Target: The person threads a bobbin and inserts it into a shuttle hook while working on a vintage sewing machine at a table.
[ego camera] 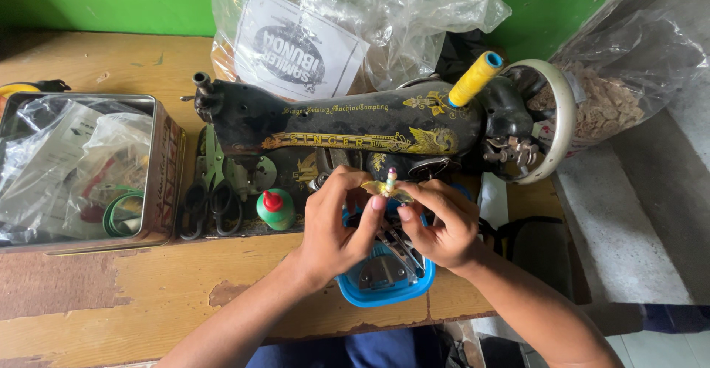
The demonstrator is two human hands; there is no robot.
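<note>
The small ornament (387,185), yellowish with a pink and green tip, can slip and drop into the blue tray (384,275) of metal parts below, because only fingertips keep it. The left hand (336,224) and the right hand (438,224) both pinch it between thumb and fingers, nearly closed, above the wooden counter (148,294). Behind them stands the black sewing machine (355,127) with a yellow thread spool (475,78); scissors (211,194) lie beside it.

Glossy black metal sewing machine (355,127), worn wooden table (148,294)
</note>
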